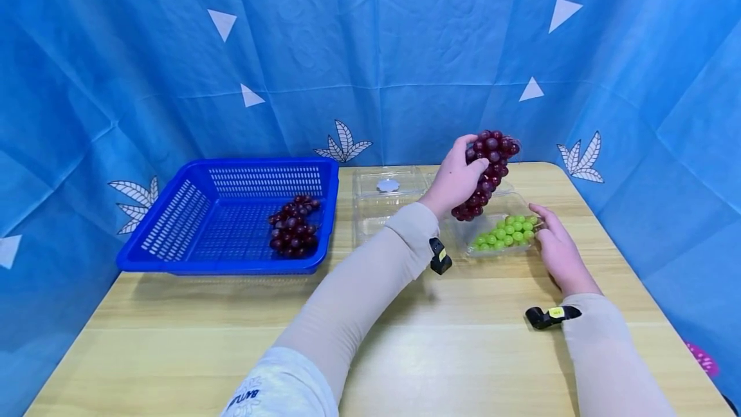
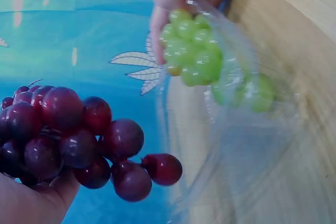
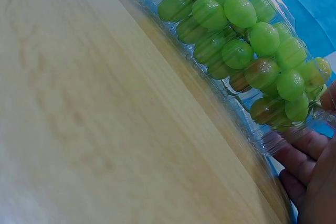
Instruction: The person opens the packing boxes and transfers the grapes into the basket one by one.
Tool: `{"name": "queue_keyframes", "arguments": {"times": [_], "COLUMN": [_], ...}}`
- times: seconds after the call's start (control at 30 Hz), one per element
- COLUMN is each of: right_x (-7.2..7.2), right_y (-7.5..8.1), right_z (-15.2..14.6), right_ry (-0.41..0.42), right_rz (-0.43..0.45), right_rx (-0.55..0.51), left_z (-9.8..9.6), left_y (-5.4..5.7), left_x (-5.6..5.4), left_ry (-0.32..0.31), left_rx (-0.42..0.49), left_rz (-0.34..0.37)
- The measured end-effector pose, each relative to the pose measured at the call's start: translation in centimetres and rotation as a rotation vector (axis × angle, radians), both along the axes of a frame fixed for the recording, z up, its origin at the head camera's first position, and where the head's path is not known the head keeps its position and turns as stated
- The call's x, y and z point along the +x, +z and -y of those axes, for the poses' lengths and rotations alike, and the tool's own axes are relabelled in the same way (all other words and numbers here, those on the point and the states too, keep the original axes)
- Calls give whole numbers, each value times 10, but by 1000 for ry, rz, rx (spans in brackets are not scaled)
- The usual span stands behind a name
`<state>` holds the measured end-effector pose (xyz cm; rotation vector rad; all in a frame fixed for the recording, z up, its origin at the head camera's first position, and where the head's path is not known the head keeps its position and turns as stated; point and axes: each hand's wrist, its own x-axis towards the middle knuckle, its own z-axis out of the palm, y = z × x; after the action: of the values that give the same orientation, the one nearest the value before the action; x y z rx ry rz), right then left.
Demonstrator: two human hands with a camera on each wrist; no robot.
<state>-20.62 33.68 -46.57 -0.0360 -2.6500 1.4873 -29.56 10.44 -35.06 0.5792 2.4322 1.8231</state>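
Observation:
My left hand (image 1: pixel 453 180) grips a bunch of dark red grapes (image 1: pixel 489 172), raised over a clear plastic box. Its round berries (image 2: pixel 63 129) fill the lower left of the left wrist view, with the thumb beneath them. Green grapes (image 1: pixel 505 234) lie inside the clear box (image 3: pixel 258 141), bunched toward its right end. My right hand (image 1: pixel 557 251) holds that end, fingers at the outer wall and thumb by the rim. In the right wrist view, part of this hand is cut off at the right edge.
A blue plastic basket (image 1: pixel 231 268) stands on the left of the wooden table (image 1: pixel 451 352), with another bunch of red grapes (image 1: pixel 294 227) at its right side. A second clear box (image 1: pixel 365 204) lies behind my left forearm. Blue curtain (image 1: pixel 376 37) hangs around the table.

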Motion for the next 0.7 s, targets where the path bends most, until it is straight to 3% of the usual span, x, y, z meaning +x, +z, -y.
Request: {"name": "queue_keyframes", "arguments": {"times": [0.13,0.3,0.53,0.7], "right_x": [0,-1,-2,-1], "right_y": [0,0,1,-1], "right_z": [0,0,0,0], "right_ry": [0,1,5,7], "right_rz": [10,11,8,7], "right_rx": [-9,-17,-26,-35], "left_z": [10,29,68,98], "left_y": [10,26,57,74], "left_x": [-3,-6,-13,-16], "left_ry": [15,12,11,39], "left_rx": [-30,-157,-356,-397], "left_rz": [-42,-120,-202,-224]}}
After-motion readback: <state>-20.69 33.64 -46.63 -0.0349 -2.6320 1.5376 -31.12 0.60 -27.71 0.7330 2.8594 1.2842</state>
